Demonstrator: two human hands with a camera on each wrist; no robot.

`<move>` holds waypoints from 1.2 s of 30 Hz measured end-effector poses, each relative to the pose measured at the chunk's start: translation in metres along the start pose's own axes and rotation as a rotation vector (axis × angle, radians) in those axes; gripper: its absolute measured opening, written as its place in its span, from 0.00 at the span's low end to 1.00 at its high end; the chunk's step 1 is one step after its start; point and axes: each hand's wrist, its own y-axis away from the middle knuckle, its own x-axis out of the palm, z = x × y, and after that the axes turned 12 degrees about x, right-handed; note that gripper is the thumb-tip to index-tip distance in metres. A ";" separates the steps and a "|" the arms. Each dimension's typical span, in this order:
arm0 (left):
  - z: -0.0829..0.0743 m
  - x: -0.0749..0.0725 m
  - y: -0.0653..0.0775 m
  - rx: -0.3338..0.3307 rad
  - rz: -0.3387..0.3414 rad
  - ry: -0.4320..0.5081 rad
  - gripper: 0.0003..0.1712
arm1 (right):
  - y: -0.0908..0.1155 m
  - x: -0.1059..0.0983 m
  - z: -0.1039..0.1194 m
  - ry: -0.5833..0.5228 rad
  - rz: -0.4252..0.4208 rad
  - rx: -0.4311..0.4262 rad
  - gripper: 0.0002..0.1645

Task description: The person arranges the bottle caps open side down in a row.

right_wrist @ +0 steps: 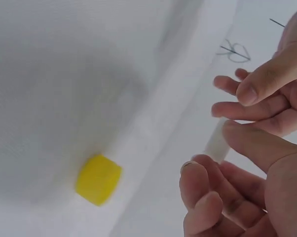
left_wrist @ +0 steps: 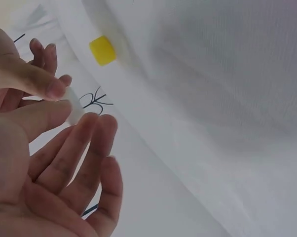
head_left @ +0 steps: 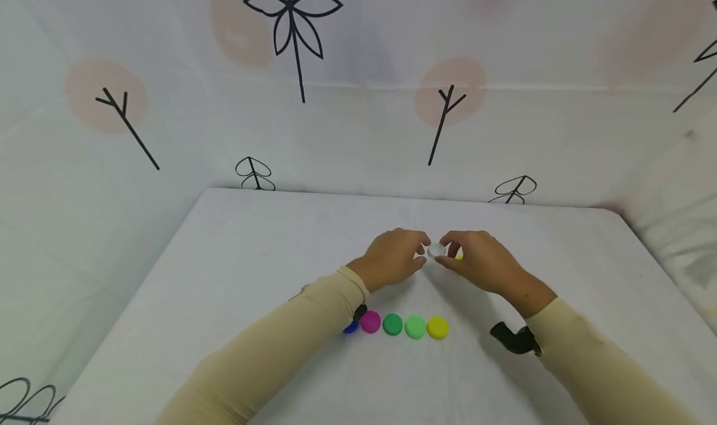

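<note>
Above the far half of the table, my right hand [head_left: 483, 260] pinches a small white round cap [head_left: 436, 250] between thumb and fingers. My left hand [head_left: 392, 257] is just to the cap's left, its fingers loosely bent around a gap; its fingertips come very close to the rim. Seen edge-on in the right wrist view, the white cap [right_wrist: 217, 143] sits between the right thumb and fingers. A yellow cap [right_wrist: 98, 179] lies on the cloth nearby; in the head view the right hand mostly hides it.
Closer to me runs a row of round caps: blue [head_left: 350, 327], partly hidden by the left sleeve, magenta [head_left: 370, 322], dark green [head_left: 393, 324], light green [head_left: 416, 326] and yellow [head_left: 437, 327]. White patterned cloth walls [head_left: 358, 139] border the white table [head_left: 252, 251].
</note>
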 end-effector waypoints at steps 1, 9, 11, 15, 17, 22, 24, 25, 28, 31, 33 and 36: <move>0.000 -0.001 0.001 0.010 -0.022 -0.019 0.21 | 0.002 -0.002 0.001 -0.003 -0.006 -0.003 0.21; -0.003 -0.005 0.011 0.089 -0.134 -0.182 0.17 | 0.011 -0.009 0.005 -0.095 0.010 -0.038 0.20; -0.004 -0.005 0.013 0.105 -0.143 -0.198 0.17 | 0.014 -0.010 0.004 -0.139 0.039 -0.035 0.21; -0.006 -0.005 0.017 0.130 -0.161 -0.203 0.16 | 0.020 -0.012 0.001 -0.229 0.083 -0.025 0.24; -0.007 -0.006 0.019 0.132 -0.173 -0.172 0.16 | 0.023 -0.013 0.000 -0.265 0.088 -0.018 0.24; -0.008 -0.008 0.024 0.095 -0.175 -0.013 0.17 | 0.030 -0.014 -0.001 -0.330 0.092 -0.020 0.23; -0.008 -0.008 0.026 0.072 -0.164 0.058 0.17 | 0.033 -0.013 -0.001 -0.341 0.092 -0.030 0.23; -0.008 -0.008 0.027 0.059 -0.157 0.094 0.17 | 0.034 -0.013 -0.001 -0.348 0.091 -0.037 0.23; -0.008 -0.007 0.030 0.034 -0.146 0.202 0.16 | 0.038 -0.011 -0.001 -0.359 0.077 -0.055 0.23; -0.007 -0.007 0.032 0.014 -0.135 0.326 0.14 | 0.041 -0.008 0.000 -0.358 0.042 -0.076 0.23; -0.006 -0.006 0.032 0.004 -0.119 0.414 0.14 | 0.043 -0.006 0.000 -0.348 0.012 -0.094 0.23; -0.005 -0.004 0.033 -0.011 -0.086 0.527 0.14 | 0.046 -0.001 0.000 -0.327 -0.031 -0.126 0.26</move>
